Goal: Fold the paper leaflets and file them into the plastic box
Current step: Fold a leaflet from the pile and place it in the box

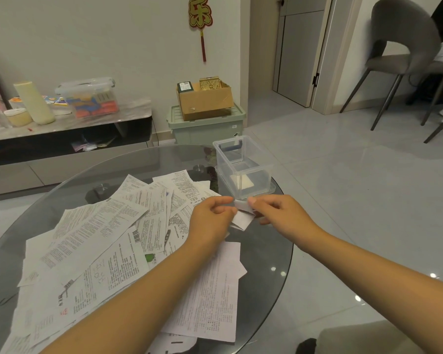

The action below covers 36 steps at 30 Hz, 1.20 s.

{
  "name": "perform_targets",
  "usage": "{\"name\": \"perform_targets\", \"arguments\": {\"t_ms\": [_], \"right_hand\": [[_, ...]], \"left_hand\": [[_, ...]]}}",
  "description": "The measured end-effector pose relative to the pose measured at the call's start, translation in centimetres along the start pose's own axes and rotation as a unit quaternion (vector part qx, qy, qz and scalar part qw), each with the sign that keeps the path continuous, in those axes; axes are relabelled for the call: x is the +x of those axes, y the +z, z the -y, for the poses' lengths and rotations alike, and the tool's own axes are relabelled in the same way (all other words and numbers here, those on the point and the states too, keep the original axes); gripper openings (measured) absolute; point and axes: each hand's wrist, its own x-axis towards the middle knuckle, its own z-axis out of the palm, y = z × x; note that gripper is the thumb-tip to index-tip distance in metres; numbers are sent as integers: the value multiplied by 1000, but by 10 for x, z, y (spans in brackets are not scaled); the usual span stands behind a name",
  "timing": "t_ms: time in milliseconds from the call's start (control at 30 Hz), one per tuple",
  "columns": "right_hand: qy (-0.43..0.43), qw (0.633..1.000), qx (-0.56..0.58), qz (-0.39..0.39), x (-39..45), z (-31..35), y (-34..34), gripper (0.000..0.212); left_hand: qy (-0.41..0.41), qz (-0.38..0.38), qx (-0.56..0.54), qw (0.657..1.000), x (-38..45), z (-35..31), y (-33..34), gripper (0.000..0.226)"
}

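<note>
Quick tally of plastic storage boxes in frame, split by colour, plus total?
Clear, open, on the glass table: 1, the plastic box.
Clear with lid, on the low console: 1, the lidded bin.
Pale green, on the floor under the cardboard carton: 1, the green crate.
Total: 3

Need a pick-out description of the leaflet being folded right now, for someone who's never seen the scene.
On the round glass table, look just in front of the clear plastic box at its far right. The folded leaflet is pinched there between the left hand and right hand. Unlike the flat printed sheets piled leftward, it is small, blank-faced and lifted.
</note>
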Motion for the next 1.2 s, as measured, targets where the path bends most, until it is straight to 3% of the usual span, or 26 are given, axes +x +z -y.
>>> {"name": "perform_targets", "arguments": {"t_ms": [67, 200, 300, 500, 633, 700, 867, 1033, 1200], "right_hand": [[42, 997, 56, 33, -1, 4, -1, 32], [54, 994, 84, 45, -1, 2, -3, 15], [59, 995, 79, 26, 0, -1, -2, 16], [39, 998, 53, -9, 3, -5, -3, 16], [16, 999, -17, -32, 6, -9, -2, 16], [2, 997, -47, -57, 8, -12, 0, 16], [-20, 990, -105, -89, 12, -18, 1, 20], [-20, 981, -171, -87, 12, -24, 3, 23], [-21, 974, -209, -87, 14, -25, 2, 24]], "left_hand": [[-4, 5, -20, 1000, 2, 1, -1, 21], [-14, 31, -58, 998, 0, 2, -3, 24], [-9, 45, -56, 997, 0, -2, -1, 22], [7, 71, 37, 997, 0, -1, 1, 19], [22, 40, 68, 997, 1, 5, 3, 29], [73, 18, 109, 991, 0, 7, 5, 28], [230, 68, 276, 931, -6, 14, 7, 33], [249, 133, 427, 859, -10, 20, 8, 48], [264, 155, 454, 837, -12, 17, 5, 50]]}}
